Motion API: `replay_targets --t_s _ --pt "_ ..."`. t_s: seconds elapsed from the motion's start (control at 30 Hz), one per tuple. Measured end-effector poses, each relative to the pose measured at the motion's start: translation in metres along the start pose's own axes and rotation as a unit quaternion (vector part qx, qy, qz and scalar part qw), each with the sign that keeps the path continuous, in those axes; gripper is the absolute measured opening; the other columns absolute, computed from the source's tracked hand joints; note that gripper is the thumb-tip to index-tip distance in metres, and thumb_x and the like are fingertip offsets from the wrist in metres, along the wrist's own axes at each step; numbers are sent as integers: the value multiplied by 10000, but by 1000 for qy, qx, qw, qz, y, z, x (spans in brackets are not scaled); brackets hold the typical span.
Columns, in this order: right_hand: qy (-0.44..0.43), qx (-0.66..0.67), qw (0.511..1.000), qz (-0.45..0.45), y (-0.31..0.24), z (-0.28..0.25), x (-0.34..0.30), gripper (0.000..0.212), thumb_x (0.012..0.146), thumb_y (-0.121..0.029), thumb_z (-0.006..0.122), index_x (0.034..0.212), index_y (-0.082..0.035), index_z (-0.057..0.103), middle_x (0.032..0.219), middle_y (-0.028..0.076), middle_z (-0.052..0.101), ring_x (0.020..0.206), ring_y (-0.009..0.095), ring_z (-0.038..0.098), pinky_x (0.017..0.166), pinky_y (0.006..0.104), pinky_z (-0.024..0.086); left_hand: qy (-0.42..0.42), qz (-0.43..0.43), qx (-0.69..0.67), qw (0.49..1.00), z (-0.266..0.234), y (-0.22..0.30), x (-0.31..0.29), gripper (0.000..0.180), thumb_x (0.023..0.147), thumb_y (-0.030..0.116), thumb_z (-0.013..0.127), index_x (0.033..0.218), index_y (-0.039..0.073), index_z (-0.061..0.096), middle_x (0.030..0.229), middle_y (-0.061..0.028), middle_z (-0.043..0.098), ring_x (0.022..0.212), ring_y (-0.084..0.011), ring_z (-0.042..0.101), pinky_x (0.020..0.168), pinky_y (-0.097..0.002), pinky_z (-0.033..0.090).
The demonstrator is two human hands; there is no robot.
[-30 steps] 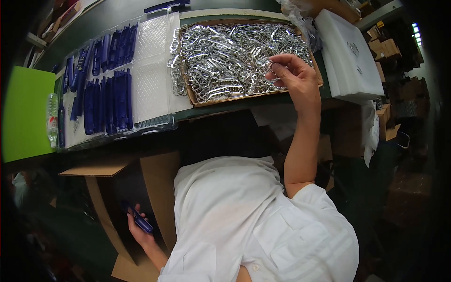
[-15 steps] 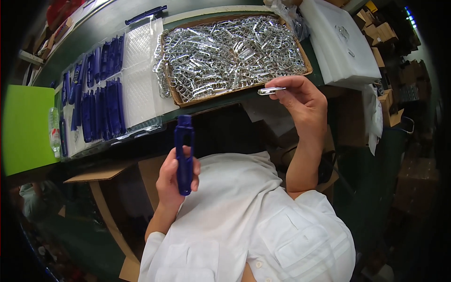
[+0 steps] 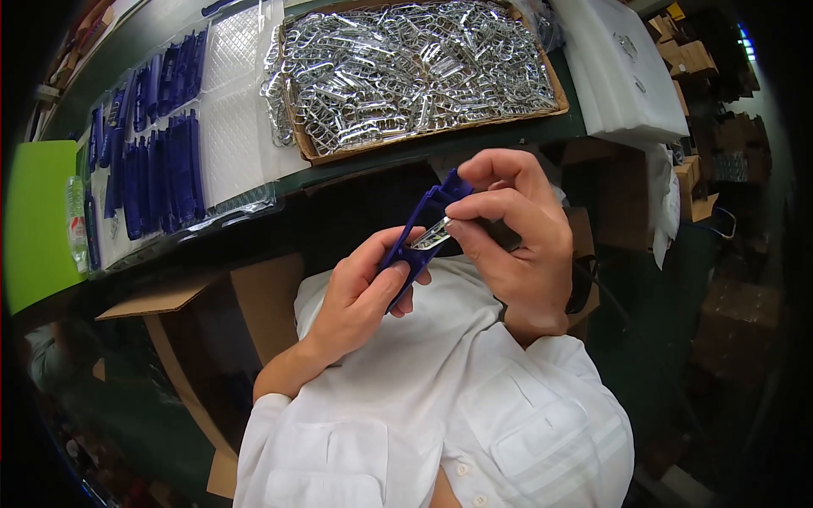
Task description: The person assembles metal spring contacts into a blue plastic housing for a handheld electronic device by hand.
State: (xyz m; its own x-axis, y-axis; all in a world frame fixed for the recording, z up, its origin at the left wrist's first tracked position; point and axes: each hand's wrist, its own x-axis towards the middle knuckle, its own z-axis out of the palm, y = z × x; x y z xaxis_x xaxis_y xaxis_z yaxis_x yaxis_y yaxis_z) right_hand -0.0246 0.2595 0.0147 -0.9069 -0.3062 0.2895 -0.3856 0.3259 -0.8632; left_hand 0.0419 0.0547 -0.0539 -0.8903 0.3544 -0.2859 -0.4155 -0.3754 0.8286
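The left hand (image 3: 360,292) gripped a blue handle (image 3: 417,234) near the chest, fingers wrapped round its lower part. The right hand (image 3: 512,229) pinched a small metal clip (image 3: 430,237) against the handle's middle, thumb and forefinger closed on it — both hands touching the same piece. Beyond, on the far table (image 3: 508,140), a cardboard tray (image 3: 432,140) held a heap of shiny clips. To its left lay a clear sheet (image 3: 233,135) with rows of blue handles (image 3: 157,165). White foam (image 3: 627,76) sat at the right — a green board (image 3: 34,220) far left.
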Motion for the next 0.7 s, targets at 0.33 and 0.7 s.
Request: replay_targets --t_s 0.33,0.7 --pt "-21 -171 984 -52 5 20 5 150 762 50 798 855 2 691 1309 187 677 1145 369 671 897 422 572 16 -11 12 1000 -6 -1 -3 392 1043 20 478 1425 -17 555 990 -58 714 693 -53 585 617 -222 492" --pt "-23 -228 969 -88 17 37 0 151 765 18 789 823 -18 655 1250 146 684 1050 346 681 797 430 576 26 -5 26 999 -10 -5 -4 397 1034 29 469 1416 -27 561 985 -86 722 658 -56 572 583 -217 470"
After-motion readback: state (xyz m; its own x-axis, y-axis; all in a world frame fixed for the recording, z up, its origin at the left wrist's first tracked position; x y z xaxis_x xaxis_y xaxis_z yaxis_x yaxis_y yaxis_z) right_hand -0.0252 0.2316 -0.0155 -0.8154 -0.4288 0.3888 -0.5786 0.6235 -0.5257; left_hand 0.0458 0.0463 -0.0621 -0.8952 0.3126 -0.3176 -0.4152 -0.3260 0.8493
